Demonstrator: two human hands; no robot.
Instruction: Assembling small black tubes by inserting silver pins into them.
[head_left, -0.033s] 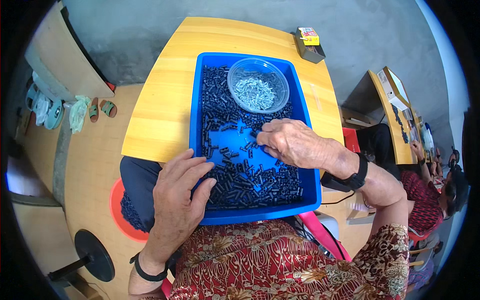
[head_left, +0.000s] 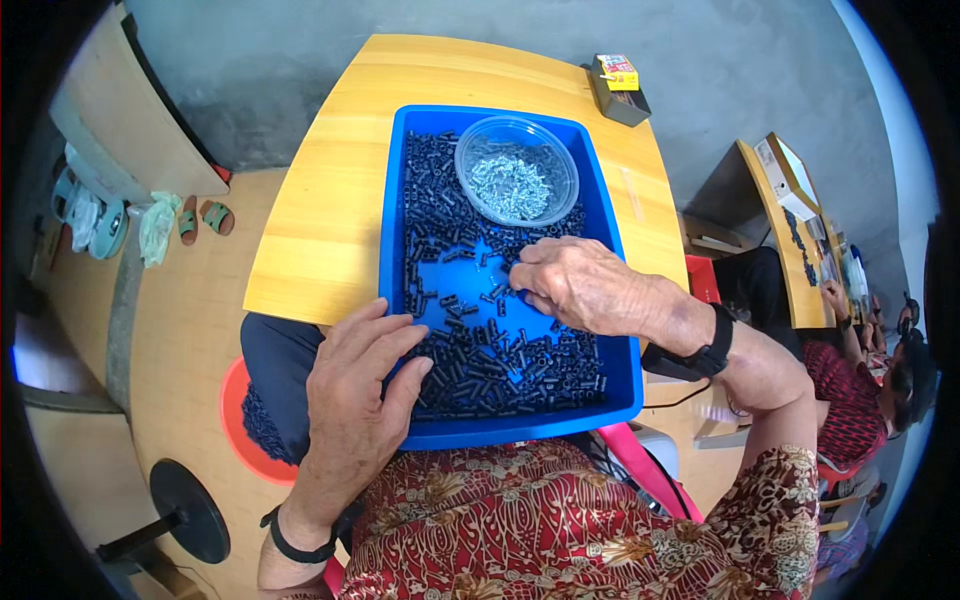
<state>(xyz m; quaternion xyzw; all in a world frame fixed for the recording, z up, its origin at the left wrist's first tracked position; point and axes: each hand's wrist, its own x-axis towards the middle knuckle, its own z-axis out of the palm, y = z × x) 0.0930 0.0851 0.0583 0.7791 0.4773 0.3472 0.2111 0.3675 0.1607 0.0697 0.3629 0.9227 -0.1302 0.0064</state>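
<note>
A blue plastic tray (head_left: 389,200) holds a great many small black tubular parts (head_left: 480,375), heaped at its far and near ends. Across its middle, a few black parts and tiny shiny pieces are scattered on the bare blue bottom. At the far right inside it sits a round clear tub (head_left: 465,190) of small silvery metal pieces (head_left: 510,188). My left hand (head_left: 355,385) rests with fingers spread over the tray's near left rim, holding nothing. Over the middle, my right hand (head_left: 585,290) is closed, fingertips pinched together low among the parts; whatever they hold is hidden.
The tray stands on a yellow wooden table (head_left: 330,200), overhanging its near edge. A dark box (head_left: 622,105) with a yellow packet stands at the far right corner. A red basin (head_left: 232,420) of black parts is on the floor at left. Another person (head_left: 850,400) sits at a table on the right.
My right hand has shifted very slightly to the left over the scattered parts. My left hand and the tray stay as they were.
</note>
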